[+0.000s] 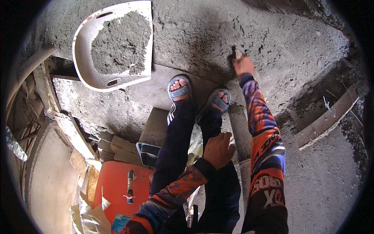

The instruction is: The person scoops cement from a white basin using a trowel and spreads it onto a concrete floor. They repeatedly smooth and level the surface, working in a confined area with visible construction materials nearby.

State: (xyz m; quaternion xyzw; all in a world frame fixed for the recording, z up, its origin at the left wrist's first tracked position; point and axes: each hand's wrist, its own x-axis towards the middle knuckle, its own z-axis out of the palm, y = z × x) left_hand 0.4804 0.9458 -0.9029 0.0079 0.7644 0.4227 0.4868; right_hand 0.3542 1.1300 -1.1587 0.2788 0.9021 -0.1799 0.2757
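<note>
My right hand (243,65) is closed round the handle of a trowel (232,34). The trowel's blade is smeared by motion over rough grey mortar (269,43) spread on the ground. My left hand (219,150) rests at my right knee with its fingers curled in, and nothing shows in it. At the upper left lies a white plastic scoop-shaped pan (80,52) with slots in its rim. A heap of wet grey mortar (122,43) fills much of the pan.
My sandalled feet stand on a slab at the mortar's near edge. A red plastic panel (111,183) with a black handle lies at lower left, near a rectangular metal tube (152,130) and stacked blocks (120,148). At right is a curved strip (327,119) with wires close by.
</note>
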